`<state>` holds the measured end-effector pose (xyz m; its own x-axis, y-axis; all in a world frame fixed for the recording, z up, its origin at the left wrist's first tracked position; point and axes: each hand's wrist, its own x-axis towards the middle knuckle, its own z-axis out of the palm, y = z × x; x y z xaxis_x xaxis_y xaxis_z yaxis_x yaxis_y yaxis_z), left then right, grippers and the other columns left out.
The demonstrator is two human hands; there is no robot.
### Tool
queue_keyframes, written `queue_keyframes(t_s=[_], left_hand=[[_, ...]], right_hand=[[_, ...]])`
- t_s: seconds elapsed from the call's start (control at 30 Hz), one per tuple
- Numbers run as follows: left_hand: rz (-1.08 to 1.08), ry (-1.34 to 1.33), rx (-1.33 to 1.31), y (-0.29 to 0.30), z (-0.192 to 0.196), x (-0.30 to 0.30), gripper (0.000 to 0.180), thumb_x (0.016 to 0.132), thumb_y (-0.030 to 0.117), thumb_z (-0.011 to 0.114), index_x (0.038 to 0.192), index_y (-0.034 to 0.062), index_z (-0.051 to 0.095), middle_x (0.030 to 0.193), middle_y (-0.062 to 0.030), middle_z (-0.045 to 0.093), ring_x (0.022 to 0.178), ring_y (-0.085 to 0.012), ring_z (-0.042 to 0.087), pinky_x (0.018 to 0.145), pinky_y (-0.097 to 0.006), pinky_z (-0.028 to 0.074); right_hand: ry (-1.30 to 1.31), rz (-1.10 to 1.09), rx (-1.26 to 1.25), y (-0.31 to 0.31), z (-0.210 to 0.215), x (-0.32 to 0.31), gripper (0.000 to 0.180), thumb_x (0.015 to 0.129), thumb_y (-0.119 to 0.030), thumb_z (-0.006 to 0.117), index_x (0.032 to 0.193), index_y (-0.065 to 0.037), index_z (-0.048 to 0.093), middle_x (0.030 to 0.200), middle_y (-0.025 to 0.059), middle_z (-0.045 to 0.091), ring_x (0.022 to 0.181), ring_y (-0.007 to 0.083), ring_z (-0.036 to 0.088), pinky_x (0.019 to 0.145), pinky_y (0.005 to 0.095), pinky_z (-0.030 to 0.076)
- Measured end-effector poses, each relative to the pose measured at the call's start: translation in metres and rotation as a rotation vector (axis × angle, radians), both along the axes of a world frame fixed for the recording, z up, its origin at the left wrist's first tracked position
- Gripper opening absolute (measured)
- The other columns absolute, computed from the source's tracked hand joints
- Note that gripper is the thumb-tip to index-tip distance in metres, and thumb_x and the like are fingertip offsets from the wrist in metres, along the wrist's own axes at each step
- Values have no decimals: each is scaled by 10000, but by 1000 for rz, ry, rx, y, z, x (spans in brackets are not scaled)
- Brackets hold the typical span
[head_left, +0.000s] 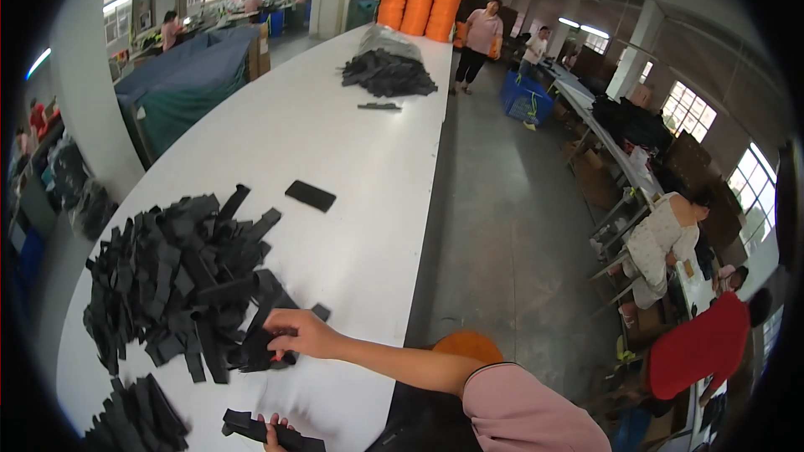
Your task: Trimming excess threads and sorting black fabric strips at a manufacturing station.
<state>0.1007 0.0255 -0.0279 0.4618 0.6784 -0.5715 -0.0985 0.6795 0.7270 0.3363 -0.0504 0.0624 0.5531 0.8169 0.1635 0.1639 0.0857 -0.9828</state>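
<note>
A hand (301,333), reaching in from the right across a long white table (368,167), is closing its fingers on a clump of black strips (266,350) at the near edge of a big loose pile (180,272). The clump is lying directly under the fingertips, on the pile's right fringe; the pile itself is spreading away to the left and slightly farther up the table. Which of the person's arms this is cannot be told for sure; it is entering from the lower right, bare below a pink sleeve (528,414).

At the bottom edge, a second hand (272,431), only partly showing, is gripping a neat bundle of strips (272,433) whose long axis is running left to right, dipping a little to the right. This hand is lying nearer the body; the other is much closer to the pile.

The strips are looking flat, matte and dark, short and narrow, lying crisscrossed at all angles. A smaller heap (134,418) is sitting at the lower left. A single dark rectangle (310,195) is lying apart farther up the table, and another dark pile (387,71) is sitting at the far end before orange rolls (421,2).
</note>
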Motion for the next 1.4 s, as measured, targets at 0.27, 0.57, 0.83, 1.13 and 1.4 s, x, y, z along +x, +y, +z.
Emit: queue_keyframes(t_s=[0.27, 0.57, 0.83, 1.13, 1.4], left_hand=[[-104, -169, -300, 2, -47, 8, 302, 913, 251, 477, 1062, -1, 551, 968, -113, 592, 779, -196, 555, 613, -291, 467], [-426, -620, -216, -23, -13, 19, 328, 927, 240, 398, 1125, 3, 509, 1011, -124, 578, 825, -220, 567, 659, -302, 488], [-37, -138, -452, -25, -64, -11, 364, 919, 225, 385, 1158, -33, 479, 1102, -179, 535, 1000, -311, 541, 841, -445, 494], [-69, -59, -253, -35, -91, -18, 210, 849, 121, 576, 1045, 50, 550, 935, -71, 601, 891, -230, 584, 821, -402, 474], [-4, 76, -175, -40, -68, 4, 470, 773, -33, 595, 1209, -3, 422, 1002, -117, 559, 881, -238, 582, 773, -379, 496]], right_hand=[[433, 68, -98, -8, -8, -10, 164, 810, -150, 612, 874, -34, 515, 624, 5, 538, 507, 70, 525, 464, 206, 364], [587, 603, -101, -25, -25, -67, 161, 797, -172, 634, 850, -47, 548, 743, -4, 532, 632, 68, 530, 522, 230, 425], [816, 437, -412, -54, -80, -101, 325, 886, -365, 519, 684, -111, 538, 537, -63, 434, 391, 19, 322, 361, 212, 218], [334, 176, -102, -61, -106, 103, 354, 848, -313, 497, 1030, -33, 616, 960, 89, 625, 830, 160, 604, 669, 332, 497], [-162, -448, -587, -111, 18, 322, 253, 836, -291, 534, 749, -64, 604, 545, 63, 527, 446, 135, 461, 379, 310, 352]])
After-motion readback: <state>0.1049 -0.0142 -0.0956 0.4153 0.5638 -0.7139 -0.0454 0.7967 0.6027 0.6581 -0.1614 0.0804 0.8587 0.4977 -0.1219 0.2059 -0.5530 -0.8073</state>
